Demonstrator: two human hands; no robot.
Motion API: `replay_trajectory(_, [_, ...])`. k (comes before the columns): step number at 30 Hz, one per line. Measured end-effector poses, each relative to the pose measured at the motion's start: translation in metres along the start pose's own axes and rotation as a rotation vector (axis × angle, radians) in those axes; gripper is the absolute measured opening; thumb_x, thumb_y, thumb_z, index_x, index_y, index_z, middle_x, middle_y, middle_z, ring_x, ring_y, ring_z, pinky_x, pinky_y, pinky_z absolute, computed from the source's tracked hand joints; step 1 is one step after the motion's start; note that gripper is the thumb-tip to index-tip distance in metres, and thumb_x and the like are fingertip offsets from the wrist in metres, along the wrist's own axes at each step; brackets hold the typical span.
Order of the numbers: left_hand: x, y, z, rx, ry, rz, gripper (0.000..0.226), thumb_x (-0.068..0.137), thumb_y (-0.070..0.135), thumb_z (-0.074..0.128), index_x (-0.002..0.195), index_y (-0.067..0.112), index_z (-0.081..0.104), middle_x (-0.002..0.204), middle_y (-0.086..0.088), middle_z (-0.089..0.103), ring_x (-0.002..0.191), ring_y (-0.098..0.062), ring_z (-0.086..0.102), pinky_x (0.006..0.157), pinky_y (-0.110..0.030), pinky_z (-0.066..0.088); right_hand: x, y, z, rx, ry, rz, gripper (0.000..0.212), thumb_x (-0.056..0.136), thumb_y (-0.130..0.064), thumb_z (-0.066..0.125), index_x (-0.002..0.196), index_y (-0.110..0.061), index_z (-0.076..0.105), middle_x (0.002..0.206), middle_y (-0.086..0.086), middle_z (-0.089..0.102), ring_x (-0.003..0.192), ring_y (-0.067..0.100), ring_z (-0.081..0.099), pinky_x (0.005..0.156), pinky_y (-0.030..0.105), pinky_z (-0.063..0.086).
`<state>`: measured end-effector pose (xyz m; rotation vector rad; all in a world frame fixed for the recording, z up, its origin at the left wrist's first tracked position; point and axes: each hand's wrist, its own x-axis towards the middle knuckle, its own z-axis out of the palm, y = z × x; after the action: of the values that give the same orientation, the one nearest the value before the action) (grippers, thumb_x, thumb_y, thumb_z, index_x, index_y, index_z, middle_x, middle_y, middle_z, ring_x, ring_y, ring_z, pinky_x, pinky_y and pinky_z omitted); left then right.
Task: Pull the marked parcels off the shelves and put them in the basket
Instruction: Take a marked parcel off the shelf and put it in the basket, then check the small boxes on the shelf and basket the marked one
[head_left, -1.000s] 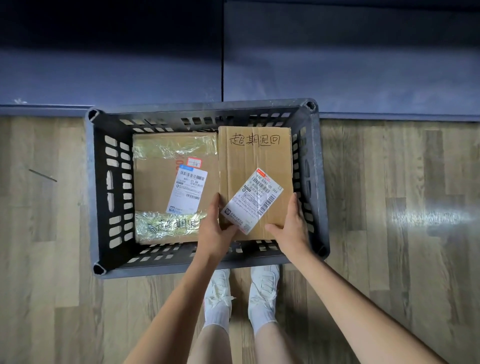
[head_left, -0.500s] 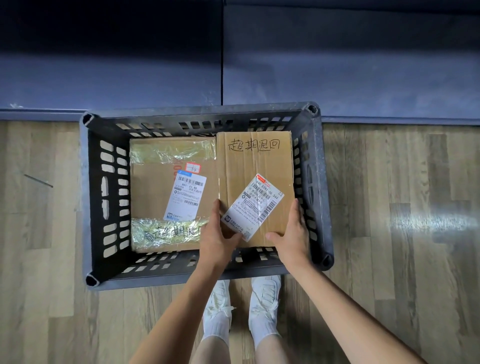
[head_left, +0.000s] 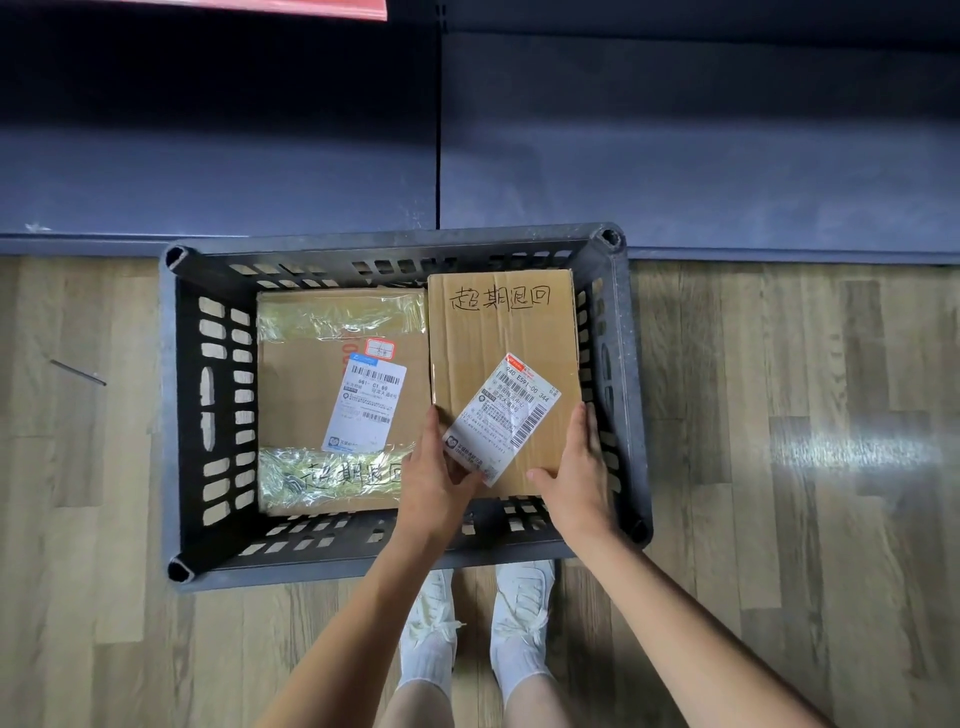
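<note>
On the wood-plank floor (head_left: 779, 519), just in front of a dark blue shelf base (head_left: 675, 156), I see a dark slotted plastic basket (head_left: 171, 415). A thin dark stick (head_left: 78, 372) lies on the floor to the left of the basket, well apart from it.

Against the left half of the basket's floor lies a taped parcel (head_left: 306, 389), flat, with clear tape across its far and near ends, a white shipping label on top and handwritten marking on the near strip of tape.

Against the right wall of the basket sits a plain cardboard parcel (head_left: 498, 343), touching the taped parcel along its left side. It carries handwritten characters near the far edge and a white label set at an angle near the near edge.

My left hand (head_left: 434, 483) grips the near left corner of the cardboard parcel, thumb on top over the label's corner, fingers down the side. My right hand (head_left: 582, 478) holds the near right corner, thumb across the top face, fingers along the right side by the basket wall.

Below the basket's near rim, I see two white shoes (head_left: 472, 629) on the floor.
</note>
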<state>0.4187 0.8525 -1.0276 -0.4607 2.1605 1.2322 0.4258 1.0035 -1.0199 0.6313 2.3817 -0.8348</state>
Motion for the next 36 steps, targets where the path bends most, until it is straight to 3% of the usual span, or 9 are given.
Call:
replay_trajectory(4, [-0.016, 0.022, -0.023, 0.161, 0.014, 0.045, 0.090, 0.074, 0.020, 0.077, 0.145, 0.004, 0.023, 0.145, -0.016, 0.038, 0.136, -0.033, 0.032, 0.110, -0.047, 0.028, -0.021, -0.013, -0.020, -0.018, 0.015, -0.069, 0.092, 0.081, -0.018, 0.068, 0.148, -0.015, 0.005, 0.157, 0.004, 0.001, 0.145, 0.017, 0.003, 0.113, 0.026, 0.003])
replay_trajectory(7, [-0.035, 0.057, -0.053, 0.318, 0.025, 0.113, 0.081, 0.082, 0.020, 0.068, 0.146, 0.004, 0.020, 0.150, -0.015, 0.030, 0.139, -0.029, 0.026, 0.113, -0.036, 0.021, -0.041, -0.033, -0.056, -0.001, 0.019, -0.103, 0.082, 0.082, -0.022, 0.066, 0.146, -0.020, 0.016, 0.157, 0.004, 0.007, 0.144, 0.022, 0.009, 0.115, 0.038, 0.015])
replay_trajectory(12, [-0.085, 0.152, -0.121, 0.658, -0.057, 0.272, 0.076, 0.093, 0.033, 0.049, 0.149, 0.010, 0.003, 0.158, -0.005, 0.009, 0.146, -0.022, 0.006, 0.117, -0.028, 0.003, -0.087, -0.089, -0.161, -0.003, -0.013, -0.199, 0.060, 0.088, -0.019, 0.058, 0.142, -0.014, 0.031, 0.152, 0.004, 0.023, 0.137, 0.018, 0.028, 0.109, 0.024, 0.020])
replay_trajectory(15, [-0.131, 0.229, -0.163, 0.671, -0.052, 0.381, 0.075, 0.093, 0.033, 0.047, 0.149, 0.016, 0.000, 0.159, -0.001, 0.008, 0.146, -0.019, 0.007, 0.119, -0.032, 0.009, -0.131, -0.133, -0.242, 0.053, 0.052, -0.283, 0.060, 0.089, -0.019, 0.058, 0.143, -0.012, 0.030, 0.148, 0.004, 0.033, 0.135, 0.016, 0.034, 0.108, 0.021, 0.023])
replay_trajectory(19, [-0.203, 0.334, -0.213, 0.526, 0.074, 0.589, 0.069, 0.091, 0.028, 0.051, 0.149, 0.016, 0.015, 0.154, 0.000, 0.025, 0.142, -0.015, 0.022, 0.112, -0.020, 0.017, -0.199, -0.182, -0.342, 0.175, 0.284, -0.354, 0.054, 0.089, -0.018, 0.059, 0.138, -0.010, 0.038, 0.141, 0.005, 0.044, 0.131, 0.018, 0.040, 0.100, 0.018, 0.028])
replay_trajectory(23, [-0.251, 0.420, -0.236, 0.473, 0.128, 0.762, 0.068, 0.089, 0.032, 0.052, 0.147, 0.021, 0.019, 0.151, 0.003, 0.031, 0.139, -0.014, 0.027, 0.106, -0.016, 0.020, -0.241, -0.213, -0.421, 0.230, 0.462, -0.478, 0.051, 0.089, -0.024, 0.058, 0.136, -0.016, 0.040, 0.140, -0.003, 0.044, 0.130, 0.014, 0.039, 0.100, 0.018, 0.028])
replay_trajectory(26, [-0.272, 0.480, -0.233, 0.456, 0.116, 0.825, 0.067, 0.090, 0.031, 0.052, 0.148, 0.023, 0.018, 0.150, 0.002, 0.033, 0.136, -0.019, 0.034, 0.106, -0.022, 0.026, -0.253, -0.225, -0.476, 0.238, 0.551, -0.579, 0.051, 0.089, -0.027, 0.057, 0.137, -0.020, 0.040, 0.139, -0.008, 0.042, 0.130, 0.011, 0.037, 0.103, 0.023, 0.032])
replay_trajectory(29, [-0.283, 0.537, -0.215, 0.426, 0.152, 0.882, 0.066, 0.090, 0.028, 0.052, 0.147, 0.019, 0.020, 0.149, -0.001, 0.036, 0.136, -0.019, 0.035, 0.103, -0.018, 0.026, -0.252, -0.227, -0.536, 0.232, 0.610, -0.647, 0.052, 0.089, -0.029, 0.056, 0.137, -0.021, 0.039, 0.141, -0.007, 0.040, 0.131, 0.010, 0.034, 0.106, 0.025, 0.029])
replay_trajectory(36, [-0.275, 0.648, -0.151, 0.397, 0.265, 0.878, 0.064, 0.091, 0.025, 0.052, 0.146, 0.016, 0.022, 0.150, 0.000, 0.034, 0.139, -0.016, 0.029, 0.108, -0.023, 0.025, -0.206, -0.201, -0.659, 0.260, 0.638, -0.758, 0.055, 0.089, -0.031, 0.057, 0.139, -0.022, 0.036, 0.143, -0.008, 0.039, 0.131, 0.009, 0.034, 0.100, 0.018, 0.026])
